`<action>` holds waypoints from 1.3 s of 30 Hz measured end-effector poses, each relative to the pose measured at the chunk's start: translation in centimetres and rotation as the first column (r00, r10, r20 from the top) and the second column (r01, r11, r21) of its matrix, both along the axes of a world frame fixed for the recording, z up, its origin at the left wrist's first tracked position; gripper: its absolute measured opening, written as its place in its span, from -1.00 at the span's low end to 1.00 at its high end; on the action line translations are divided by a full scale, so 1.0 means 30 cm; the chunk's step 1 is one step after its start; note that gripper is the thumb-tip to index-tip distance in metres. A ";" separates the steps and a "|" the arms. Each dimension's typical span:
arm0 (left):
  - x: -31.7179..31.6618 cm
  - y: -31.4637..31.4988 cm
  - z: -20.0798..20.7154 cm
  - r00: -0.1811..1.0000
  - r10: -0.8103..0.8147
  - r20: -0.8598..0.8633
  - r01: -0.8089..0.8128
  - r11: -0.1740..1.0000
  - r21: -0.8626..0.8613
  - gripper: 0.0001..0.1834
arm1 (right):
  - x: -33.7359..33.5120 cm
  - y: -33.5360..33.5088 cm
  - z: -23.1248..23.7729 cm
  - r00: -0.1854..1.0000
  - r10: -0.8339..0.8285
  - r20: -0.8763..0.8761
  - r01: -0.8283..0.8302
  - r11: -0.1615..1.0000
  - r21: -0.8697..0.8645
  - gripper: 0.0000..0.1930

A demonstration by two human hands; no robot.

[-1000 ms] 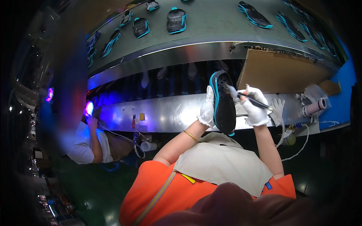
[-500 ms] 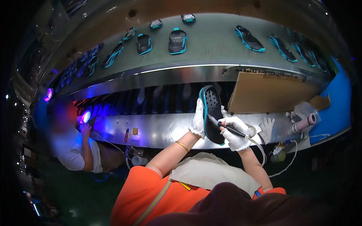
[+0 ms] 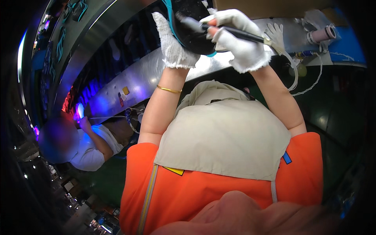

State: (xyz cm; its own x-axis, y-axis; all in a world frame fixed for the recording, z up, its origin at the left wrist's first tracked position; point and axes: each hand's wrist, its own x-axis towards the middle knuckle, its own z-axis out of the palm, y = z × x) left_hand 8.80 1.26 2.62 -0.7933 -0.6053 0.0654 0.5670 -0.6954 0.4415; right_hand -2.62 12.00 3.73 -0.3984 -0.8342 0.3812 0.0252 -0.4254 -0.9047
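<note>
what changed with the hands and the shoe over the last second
The view tipped down, so the shoe, left hand and right hand now sit at the top edge. Grips stayed: left hand holds the shoe, right hand holds the pen-like tool against its sole.

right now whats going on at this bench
A person in white gloves holds a dark shoe sole with a teal rim up in the left hand. The right hand grips a pen-like tool with a cord, its tip against the sole. This is close to the chest, over a beige apron. Behind is a metal conveyor; another person works to the left under purple light.
</note>
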 end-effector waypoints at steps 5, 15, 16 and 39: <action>0.006 0.002 0.007 0.998 0.046 -0.048 -0.047 0.999 -0.026 -0.23 | -0.013 -0.012 -0.019 0.987 0.088 0.136 -0.093 0.995 0.029 -0.84; -0.003 0.010 0.065 0.999 0.035 -0.026 -0.031 0.990 0.136 -0.21 | -0.042 -0.009 -0.068 0.985 0.132 0.107 -0.135 0.990 0.026 -0.87; 0.004 -0.001 0.053 0.996 0.006 -0.085 0.012 0.978 0.208 -0.17 | -0.052 -0.012 -0.074 0.997 0.049 -0.053 -0.050 0.999 -0.005 -0.87; 0.021 -0.092 0.033 0.970 -0.190 0.150 0.212 0.967 -0.142 -0.27 | -0.160 0.029 -0.103 0.823 0.488 0.290 -0.512 0.859 0.007 -0.79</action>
State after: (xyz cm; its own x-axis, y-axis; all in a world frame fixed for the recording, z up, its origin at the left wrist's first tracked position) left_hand 9.44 -1.50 3.61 -0.9054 -0.4234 0.0307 0.3508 -0.7055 0.6158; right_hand -7.43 12.88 0.66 0.0050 -0.9699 0.2436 0.4609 -0.2140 -0.8613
